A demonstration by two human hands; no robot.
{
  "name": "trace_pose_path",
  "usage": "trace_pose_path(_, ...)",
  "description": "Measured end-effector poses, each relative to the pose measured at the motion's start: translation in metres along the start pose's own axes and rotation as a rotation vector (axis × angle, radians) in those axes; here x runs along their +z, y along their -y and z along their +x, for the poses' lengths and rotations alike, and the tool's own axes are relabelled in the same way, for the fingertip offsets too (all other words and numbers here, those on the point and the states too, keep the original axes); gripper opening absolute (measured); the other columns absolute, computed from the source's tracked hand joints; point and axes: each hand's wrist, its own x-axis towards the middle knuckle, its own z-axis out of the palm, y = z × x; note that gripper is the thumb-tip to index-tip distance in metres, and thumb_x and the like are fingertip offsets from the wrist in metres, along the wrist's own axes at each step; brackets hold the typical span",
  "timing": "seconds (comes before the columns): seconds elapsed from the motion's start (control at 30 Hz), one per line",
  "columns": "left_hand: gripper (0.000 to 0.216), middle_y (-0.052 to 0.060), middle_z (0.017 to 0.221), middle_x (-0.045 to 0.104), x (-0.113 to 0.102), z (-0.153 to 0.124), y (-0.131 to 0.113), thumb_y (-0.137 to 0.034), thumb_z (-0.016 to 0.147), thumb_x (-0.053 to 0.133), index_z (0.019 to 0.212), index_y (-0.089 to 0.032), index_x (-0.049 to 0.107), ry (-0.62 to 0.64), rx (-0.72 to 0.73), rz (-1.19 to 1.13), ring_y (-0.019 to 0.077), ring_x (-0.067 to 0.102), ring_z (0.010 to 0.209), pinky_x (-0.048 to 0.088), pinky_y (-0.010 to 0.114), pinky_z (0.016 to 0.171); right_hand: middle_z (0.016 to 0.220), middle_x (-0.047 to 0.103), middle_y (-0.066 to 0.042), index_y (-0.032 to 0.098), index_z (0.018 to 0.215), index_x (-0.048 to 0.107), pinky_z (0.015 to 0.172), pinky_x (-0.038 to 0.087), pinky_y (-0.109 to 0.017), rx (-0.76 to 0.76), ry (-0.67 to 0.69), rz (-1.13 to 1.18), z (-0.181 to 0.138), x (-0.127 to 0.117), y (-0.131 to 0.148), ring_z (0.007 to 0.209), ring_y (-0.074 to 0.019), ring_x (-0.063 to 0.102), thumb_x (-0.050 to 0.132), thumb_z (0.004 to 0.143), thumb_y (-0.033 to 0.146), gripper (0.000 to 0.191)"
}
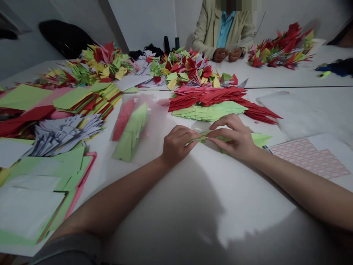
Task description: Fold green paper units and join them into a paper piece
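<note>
The fingertips of the left hand (178,145) and the right hand (234,137) meet on a narrow folded strip of green paper (205,137), both hands half-curled and pinching it from either side, with the right fingers (220,127) arched over the top. The strip sits just above the white tabletop (176,191), and a broader green flap (260,139) runs out past the right hand. Just ahead lies a long layered bundle of folded red and green paper (206,103), and to the left a transparent plastic sleeve (131,127) holds red and green sheets. Right of the hands is a pink-printed grid sheet (309,158) near the table's right side. Stacked coloured paper (68,101) crowds the left side (a shadow falls across the stretch between the forearms (110,198)). A dark seam (275,87) joins two white tables, and beyond it stand spiky heaps of folded paper (281,48). A co-worker in a beige jacket (223,29) sits at the far side, with their own hands (227,55) together, before a pale wall (143,22).
</note>
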Motion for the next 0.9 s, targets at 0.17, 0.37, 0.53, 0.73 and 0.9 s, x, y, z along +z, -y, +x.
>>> trace_pose_path(0.17,0.011,-0.001,0.088,0.072,-0.001,0.0,-0.001,-0.019,0.08,0.068,0.09,-0.022,0.066,0.022,0.104,0.007,0.0145,0.062,0.087,0.051,0.028,0.081,0.088,0.069,-0.003,0.024,0.094,0.066,0.072,0.045,-0.035,-0.097,0.084,-0.024,-0.001,0.0,0.003,0.082,-0.0177,0.059,0.064,0.084,0.025,0.01)
trace_pose_path(0.37,0.012,-0.001,0.086,0.072,-0.004,0.003,-0.007,-0.017,0.08,0.067,0.092,-0.02,0.067,-0.026,0.187,-0.004,0.0165,0.062,0.09,0.053,0.029,0.082,0.082,0.069,-0.003,0.022,0.089,0.065,0.071,0.046,-0.035,-0.089,0.127,0.078,0.006,-0.007,0.0,0.076,-0.0166,0.06,0.068,0.079,0.022,0.01)
trace_pose_path(0.53,0.014,-0.001,0.089,0.073,-0.007,0.004,-0.009,-0.016,0.081,0.064,0.095,-0.021,0.068,-0.041,0.185,-0.035,0.0157,0.064,0.088,0.054,0.029,0.081,0.08,0.068,-0.003,0.022,0.087,0.065,0.07,0.05,-0.033,-0.085,0.144,0.23,0.014,-0.016,-0.001,0.075,-0.0164,0.062,0.067,0.078,0.019,0.01)
trace_pose_path(0.73,0.017,0.0,0.088,0.074,-0.007,0.004,-0.008,-0.015,0.081,0.063,0.096,-0.021,0.068,-0.06,0.154,-0.046,0.0152,0.064,0.087,0.055,0.029,0.081,0.078,0.067,-0.003,0.023,0.084,0.066,0.069,0.051,-0.033,-0.027,0.174,0.302,0.017,-0.026,-0.008,0.074,-0.0167,0.061,0.068,0.077,0.019,0.008)
trace_pose_path(0.9,0.016,0.0,0.085,0.073,-0.007,0.005,-0.007,-0.013,0.08,0.063,0.094,-0.019,0.068,-0.088,0.104,-0.071,0.0152,0.064,0.085,0.055,0.03,0.08,0.075,0.067,-0.003,0.023,0.081,0.067,0.067,0.05,-0.032,-0.011,0.162,0.273,0.02,-0.035,-0.017,0.072,-0.0166,0.061,0.069,0.076,0.021,0.006)
